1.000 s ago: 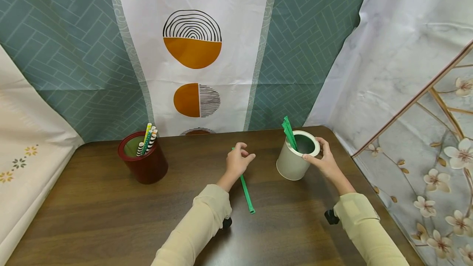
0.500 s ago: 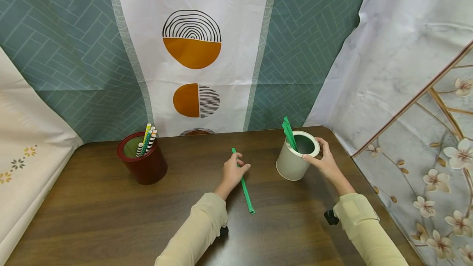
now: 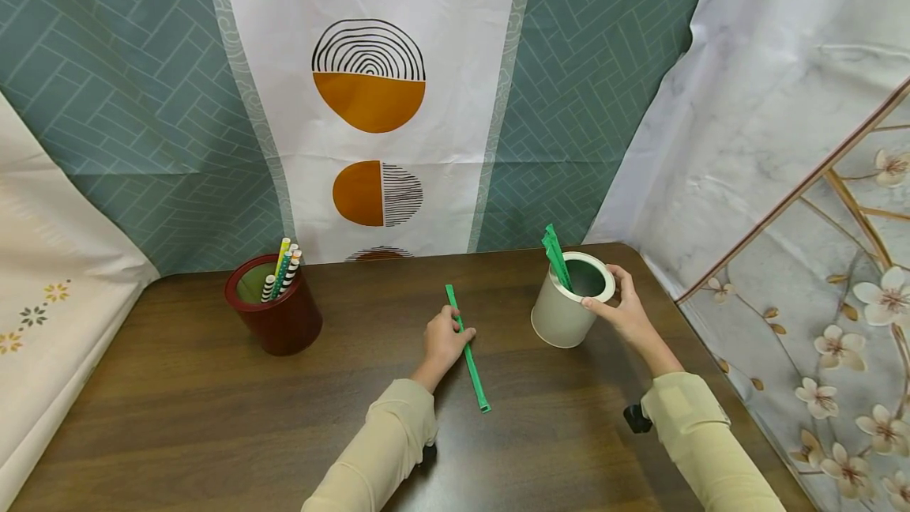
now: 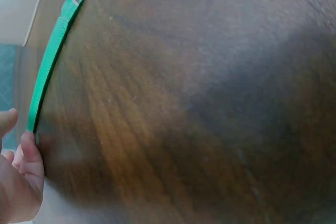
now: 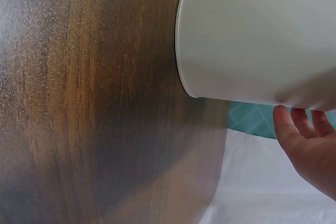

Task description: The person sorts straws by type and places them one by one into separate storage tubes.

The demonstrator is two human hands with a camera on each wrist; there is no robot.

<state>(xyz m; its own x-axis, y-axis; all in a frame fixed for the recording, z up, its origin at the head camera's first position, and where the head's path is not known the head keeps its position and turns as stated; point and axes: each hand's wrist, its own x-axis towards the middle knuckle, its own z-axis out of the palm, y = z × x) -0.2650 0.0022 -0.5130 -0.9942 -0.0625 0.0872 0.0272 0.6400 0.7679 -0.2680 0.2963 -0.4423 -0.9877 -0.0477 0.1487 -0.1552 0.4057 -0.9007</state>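
Observation:
In the head view a long, thin green wrapped straw (image 3: 475, 378) lies slanted on the wooden table. My left hand (image 3: 442, 342) is at its upper half, thumb and fingers on either side of it. The left wrist view shows a fingertip against the green wrapper (image 4: 48, 64), with a gap between thumb and finger. My right hand (image 3: 629, 314) holds the off-white canister (image 3: 565, 318) at its rim, thumb on top. Its fingers (image 5: 286, 121) touch the canister's side in the right wrist view. Green wrapped straws (image 3: 556, 255) stand inside the canister, leaning to its left side.
A dark red cup (image 3: 284, 326) with several striped, dotted and yellow straws (image 3: 286, 267) stands at the back left of the wooden table (image 3: 213, 417). Patterned cloths (image 3: 604, 62) hang behind the table and at both sides.
My left hand has come down and to the left onto the green wrapped straw, fingers drawing in around it. The straw, the canister and my right hand have stayed in place.

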